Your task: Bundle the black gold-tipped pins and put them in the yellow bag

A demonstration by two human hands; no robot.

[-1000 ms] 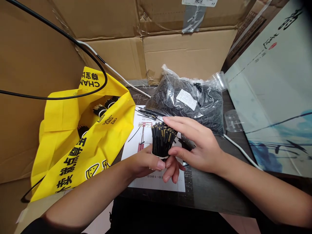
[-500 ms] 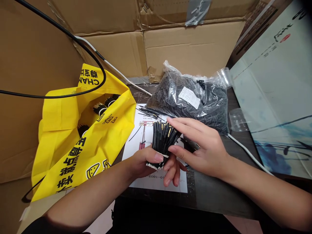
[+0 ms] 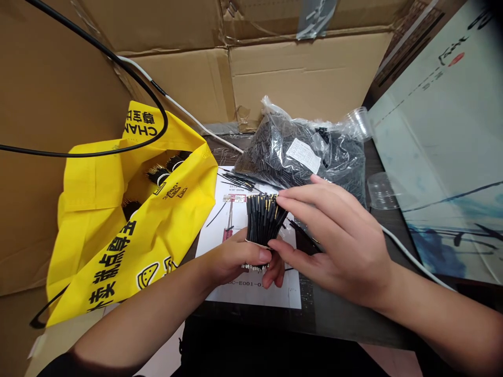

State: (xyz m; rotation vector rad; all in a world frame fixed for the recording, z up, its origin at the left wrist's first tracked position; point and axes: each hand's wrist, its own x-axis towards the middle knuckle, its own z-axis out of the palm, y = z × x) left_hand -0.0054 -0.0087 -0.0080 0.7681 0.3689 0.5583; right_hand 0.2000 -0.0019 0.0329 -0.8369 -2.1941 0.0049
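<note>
A thick bundle of black wires (image 3: 264, 222) stands nearly upright, with gold tips on top and silvery ends below. A pale band circles it low down. My left hand (image 3: 238, 255) is closed around its lower part, the thumb in front just under the band. At the bundle's right side is my right hand (image 3: 346, 246), its fingers stretched out. Its index fingertip lies against the gold-tipped end and its thumb is beside the band. Under the bundle lies a printed white sheet (image 3: 208, 251), with loose black wires (image 3: 238, 180) across its upper part.
To the left sits a yellow bag (image 3: 168, 230) with more banded bundles (image 3: 157, 174) inside. Behind my hands rests a clear plastic bag (image 3: 275, 149) full of small black pieces. Transparent cups (image 3: 383, 191) are on the right. Cardboard (image 3: 291, 73) walls the back; a black cable (image 3: 98, 155) hangs at left.
My right hand has shifted slightly right and turned, its thumb now close to the band. The bundle stands more upright, and the band looks a little higher above my left thumb.
</note>
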